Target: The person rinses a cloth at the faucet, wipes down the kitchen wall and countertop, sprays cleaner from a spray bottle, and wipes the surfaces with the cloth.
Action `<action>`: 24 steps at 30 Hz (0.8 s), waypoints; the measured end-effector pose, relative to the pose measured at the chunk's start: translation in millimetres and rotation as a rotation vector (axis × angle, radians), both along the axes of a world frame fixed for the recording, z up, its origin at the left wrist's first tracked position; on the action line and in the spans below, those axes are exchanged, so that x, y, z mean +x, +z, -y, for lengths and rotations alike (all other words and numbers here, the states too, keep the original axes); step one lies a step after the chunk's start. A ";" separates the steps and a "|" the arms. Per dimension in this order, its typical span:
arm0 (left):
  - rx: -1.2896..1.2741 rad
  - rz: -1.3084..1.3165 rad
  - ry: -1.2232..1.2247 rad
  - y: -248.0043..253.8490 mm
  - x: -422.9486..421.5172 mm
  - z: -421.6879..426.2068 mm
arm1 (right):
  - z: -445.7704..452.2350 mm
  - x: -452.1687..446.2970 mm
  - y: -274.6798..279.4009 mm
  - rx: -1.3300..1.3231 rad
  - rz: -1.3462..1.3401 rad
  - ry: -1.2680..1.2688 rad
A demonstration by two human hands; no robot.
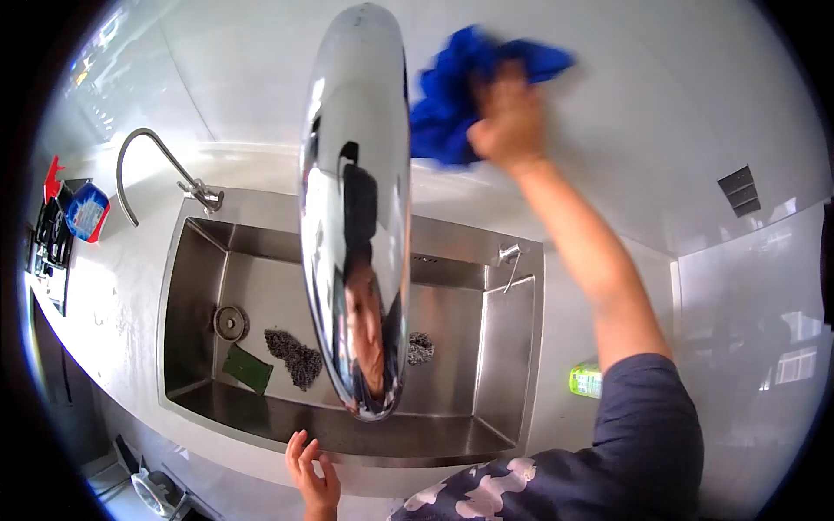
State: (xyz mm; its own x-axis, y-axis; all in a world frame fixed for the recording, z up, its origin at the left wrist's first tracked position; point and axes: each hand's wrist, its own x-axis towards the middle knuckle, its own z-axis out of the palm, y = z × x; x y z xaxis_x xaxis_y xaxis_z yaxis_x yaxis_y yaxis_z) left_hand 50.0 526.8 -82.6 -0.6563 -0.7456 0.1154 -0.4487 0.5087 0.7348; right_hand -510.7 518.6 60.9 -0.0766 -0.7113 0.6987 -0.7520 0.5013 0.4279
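Observation:
My right hand [511, 122] presses a crumpled blue cloth [452, 100] against the pale wall [643, 113] behind the sink. The fingers are a little blurred and partly sunk in the cloth. Down at the front edge of the steel sink [512, 391], my left hand [314, 476] holds nothing, its fingers loosely bent and apart. A large shiny chrome faucet [360, 208] stands close to the camera and hides the middle of the sink.
In the sink lie a green scouring pad [248, 369], dark steel-wool scrubbers [295, 356] and a drain [230, 323]. A thin curved tap [161, 143] rises at the back left. Spray bottles [87, 211] stand far left; a green-labelled bottle [585, 380] lies right. A socket [740, 191] is on the wall.

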 end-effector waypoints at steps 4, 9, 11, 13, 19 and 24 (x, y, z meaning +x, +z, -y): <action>-0.095 -0.016 -0.063 6.2 -19.8 5.1 | 4.7 -17.7 -119.0 0.289 -0.263 0.183; -0.085 0.042 -0.067 7.0 4.4 11.9 | -79.3 -52.4 -47.6 0.676 -0.071 0.146; -0.055 0.060 -0.071 11.7 8.2 10.9 | -80.1 -33.7 24.1 0.529 0.000 -0.027; -0.022 0.081 -0.103 10.0 9.8 12.1 | -53.3 -19.8 60.3 0.171 -0.225 -0.164; -0.071 -0.085 -0.121 12.2 -31.5 19.1 | 6.2 -17.9 -86.2 0.141 -0.268 0.107; -0.100 -0.035 -0.169 17.8 -13.6 25.0 | -50.2 -28.2 -55.5 0.729 -0.034 0.095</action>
State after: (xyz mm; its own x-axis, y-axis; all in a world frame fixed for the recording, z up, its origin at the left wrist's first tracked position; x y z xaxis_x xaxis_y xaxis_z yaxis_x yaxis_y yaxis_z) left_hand 36.4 501.7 -64.8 -0.7658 -0.6084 0.2084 -0.3257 0.6463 0.6901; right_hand -538.9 568.8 5.4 0.0222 -0.9987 0.0463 -0.7583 0.0134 0.6517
